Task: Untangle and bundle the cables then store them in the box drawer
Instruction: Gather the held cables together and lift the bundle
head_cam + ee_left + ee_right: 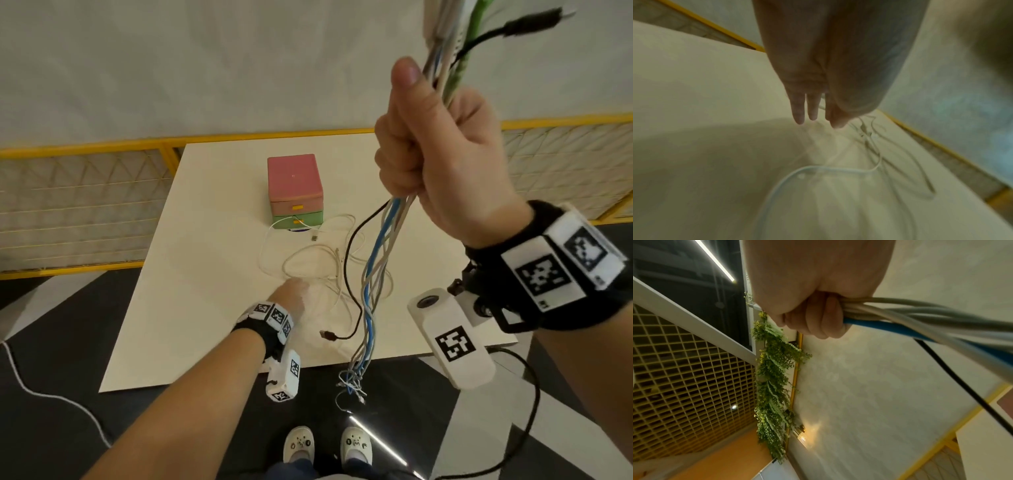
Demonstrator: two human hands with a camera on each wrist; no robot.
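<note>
My right hand (442,154) is raised high and grips a bundle of cables (376,267), grey, white, blue, green and black, which hangs down past the table's front edge. The wrist view shows the fingers (824,321) curled round that bundle (900,318). Loose white cables (308,263) lie tangled on the white table (205,274). My left hand (294,291) reaches down over them with straight fingers (799,112), just above a white cable (869,134). The box (295,190), pink on top with a green drawer below, stands behind the tangle.
A black cable (349,274) from the bundle trails over the table with its plug (328,335) near the front edge. A yellow rail (102,145) with mesh panels runs behind the table. Another white cable (44,394) lies on the dark floor at the left.
</note>
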